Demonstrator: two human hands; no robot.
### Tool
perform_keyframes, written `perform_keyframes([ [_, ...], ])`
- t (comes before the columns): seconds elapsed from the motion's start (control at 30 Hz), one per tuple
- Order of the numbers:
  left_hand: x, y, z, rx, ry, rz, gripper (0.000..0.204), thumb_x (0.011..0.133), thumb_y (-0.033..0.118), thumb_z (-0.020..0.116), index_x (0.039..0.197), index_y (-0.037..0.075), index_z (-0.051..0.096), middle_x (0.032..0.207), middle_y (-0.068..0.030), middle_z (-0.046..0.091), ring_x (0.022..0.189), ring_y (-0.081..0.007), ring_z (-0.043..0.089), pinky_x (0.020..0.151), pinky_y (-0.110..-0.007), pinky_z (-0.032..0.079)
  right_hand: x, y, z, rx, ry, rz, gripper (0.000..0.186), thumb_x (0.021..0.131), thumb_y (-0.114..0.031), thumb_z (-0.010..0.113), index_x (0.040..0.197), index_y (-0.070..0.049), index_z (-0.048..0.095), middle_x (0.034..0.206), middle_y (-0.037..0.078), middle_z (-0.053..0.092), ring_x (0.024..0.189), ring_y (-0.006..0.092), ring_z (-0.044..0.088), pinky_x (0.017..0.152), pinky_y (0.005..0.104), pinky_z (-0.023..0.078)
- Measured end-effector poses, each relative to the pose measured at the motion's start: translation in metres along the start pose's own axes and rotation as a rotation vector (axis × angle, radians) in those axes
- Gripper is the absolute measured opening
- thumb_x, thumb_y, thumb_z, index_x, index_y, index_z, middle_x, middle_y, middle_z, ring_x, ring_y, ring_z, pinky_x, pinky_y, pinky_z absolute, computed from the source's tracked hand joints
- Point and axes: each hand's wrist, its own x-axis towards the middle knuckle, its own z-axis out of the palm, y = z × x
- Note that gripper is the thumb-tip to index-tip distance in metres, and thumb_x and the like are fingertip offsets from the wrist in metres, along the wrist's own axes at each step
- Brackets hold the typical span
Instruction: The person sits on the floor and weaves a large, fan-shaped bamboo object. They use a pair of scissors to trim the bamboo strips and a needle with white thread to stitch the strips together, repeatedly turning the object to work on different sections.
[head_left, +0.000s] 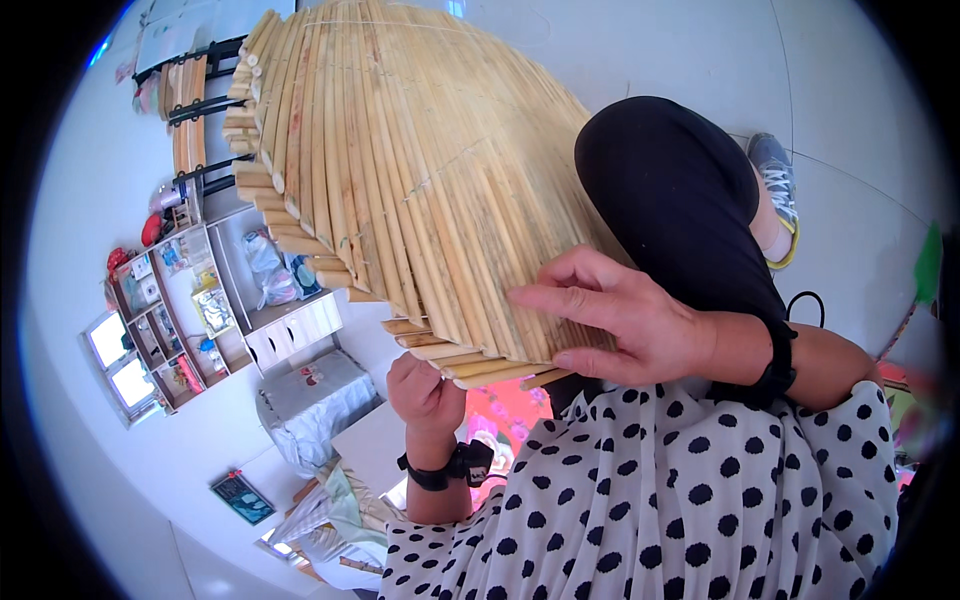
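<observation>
A large mat of pale yellow reed stalks (400, 170), laid side by side and bound with thin thread lines, curves across the middle of the view. Its left edge shows the uneven cut ends of the stalks. On the near part of the mat lies my right hand (625, 315), its fingers apart and the thumb by the near edge. My left hand (430, 395) is closed at the near left corner, right beside the stalk ends. Whatever its curled fingers hold is hidden. Dark bands circle both wrists.
My bent knee in black cloth (680, 190) stands against the mat's right side, with a grey sneaker (775, 180) beyond it. To the left are a shelf unit (160, 320) and a covered table (315, 400). A green object (928, 262) is at far right.
</observation>
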Motion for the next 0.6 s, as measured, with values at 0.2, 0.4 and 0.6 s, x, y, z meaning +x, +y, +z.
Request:
perform_keyframes([
  [0.2,0.001,0.003,-0.009,0.043,-0.031,-0.020,0.020,0.073,0.010,0.079,0.089,-0.001,0.074,0.087,-0.0146,0.074,0.081,-0.0278,0.072,0.079,-0.032,0.053,-0.001,0.003,0.004,0.067,-0.008,-0.003,0.056,0.085,-0.010,0.071,0.137,-0.001,0.052,0.110,0.014,0.046,0.090,0.0273,0.055,0.079,0.0333,0.051],
  [0.4,0.004,0.004,-0.012,0.040,-0.048,-0.009,0.020,0.072,0.007,0.077,0.089,-0.002,0.073,0.086,-0.0152,0.073,0.081,-0.0271,0.072,0.080,-0.032,0.053,0.000,0.002,0.005,0.051,-0.009,0.017,0.055,0.085,-0.008,0.070,0.136,-0.001,0.052,0.109,0.014,0.046,0.090,0.0261,0.056,0.078,0.0325,0.051],
  [0.6,0.011,0.006,-0.016,0.069,-0.059,0.071,0.019,0.072,0.004,0.072,0.091,0.001,0.073,0.085,-0.0141,0.072,0.070,-0.0275,0.069,0.066,-0.030,0.052,0.000,0.003,0.006,0.067,0.000,0.002,0.054,0.084,-0.005,0.068,0.135,-0.001,0.052,0.110,0.014,0.046,0.089,0.0251,0.056,0.077,0.0321,0.051],
])
